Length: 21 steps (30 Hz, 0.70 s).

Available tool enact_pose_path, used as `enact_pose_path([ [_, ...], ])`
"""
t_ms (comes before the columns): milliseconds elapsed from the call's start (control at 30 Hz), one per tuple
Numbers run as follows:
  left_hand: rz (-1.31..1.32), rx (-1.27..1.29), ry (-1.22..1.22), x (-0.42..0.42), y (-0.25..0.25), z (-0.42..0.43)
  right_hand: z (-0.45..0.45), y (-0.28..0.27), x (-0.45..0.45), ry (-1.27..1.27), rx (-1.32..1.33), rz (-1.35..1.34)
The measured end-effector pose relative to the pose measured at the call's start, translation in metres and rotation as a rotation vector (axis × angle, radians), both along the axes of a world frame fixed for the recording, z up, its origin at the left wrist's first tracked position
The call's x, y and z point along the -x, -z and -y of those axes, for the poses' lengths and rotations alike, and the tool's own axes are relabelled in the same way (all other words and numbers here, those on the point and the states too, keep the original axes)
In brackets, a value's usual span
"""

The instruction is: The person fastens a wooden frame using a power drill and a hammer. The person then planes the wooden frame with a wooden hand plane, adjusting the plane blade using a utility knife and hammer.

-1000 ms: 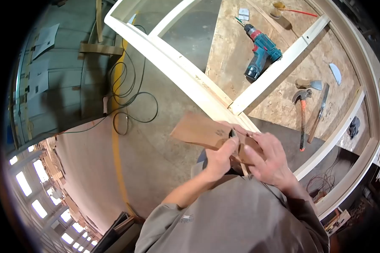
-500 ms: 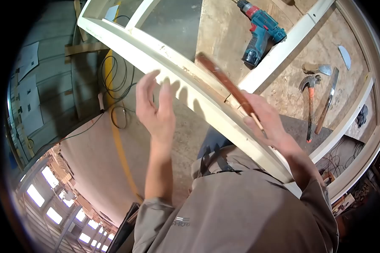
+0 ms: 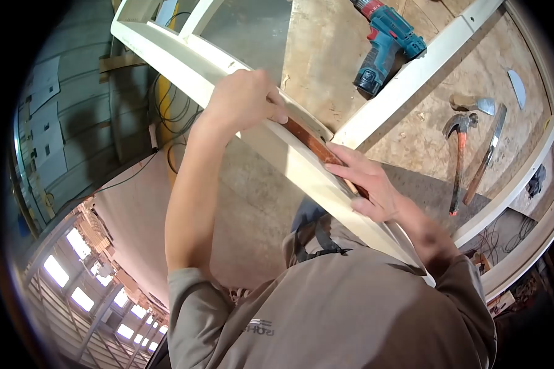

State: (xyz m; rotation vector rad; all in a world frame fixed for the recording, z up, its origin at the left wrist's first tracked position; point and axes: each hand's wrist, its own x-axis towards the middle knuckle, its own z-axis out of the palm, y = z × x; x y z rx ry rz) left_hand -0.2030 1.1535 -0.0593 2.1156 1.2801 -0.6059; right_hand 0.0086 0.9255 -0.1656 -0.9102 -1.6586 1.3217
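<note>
A long reddish-brown strip (image 3: 311,141) with a thin pale wooden end lies against the inner side of the cream-painted frame rail (image 3: 289,163). I cannot make out its exact kind. Around its near end my right hand (image 3: 375,187) is closed, the fingers along its side and the pale end showing by the palm. My left hand (image 3: 243,101) is closed over the far end, with its fingertips on the strip and that end hidden beneath them. The rail slants across in front of my body.
A teal cordless drill (image 3: 388,46) lies beyond a cross rail (image 3: 421,71). On the board to the right are a claw hammer (image 3: 460,154), a hatchet-like tool (image 3: 472,103) and a long chisel-like tool (image 3: 487,154). Black cables (image 3: 177,111) hang at the left.
My left hand, open above the rail before, has moved up and right onto the strip's far end. My right hand has lowered the strip against the rail.
</note>
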Motion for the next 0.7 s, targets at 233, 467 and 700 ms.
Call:
enact_pose_path([
  [233, -0.023, 0.004, -0.012, -0.001, 0.004, -0.002, 0.023, 0.017, -0.006, 0.074, -0.016, -0.063],
  [467, 0.007, 0.06, 0.051, -0.007, 0.007, 0.004, 0.022, 0.014, -0.008, 0.103, 0.1, -0.162],
  [700, -0.024, -0.079, 0.014, 0.019, 0.007, -0.027, -0.03, 0.004, 0.028, 0.229, 0.03, -0.06],
])
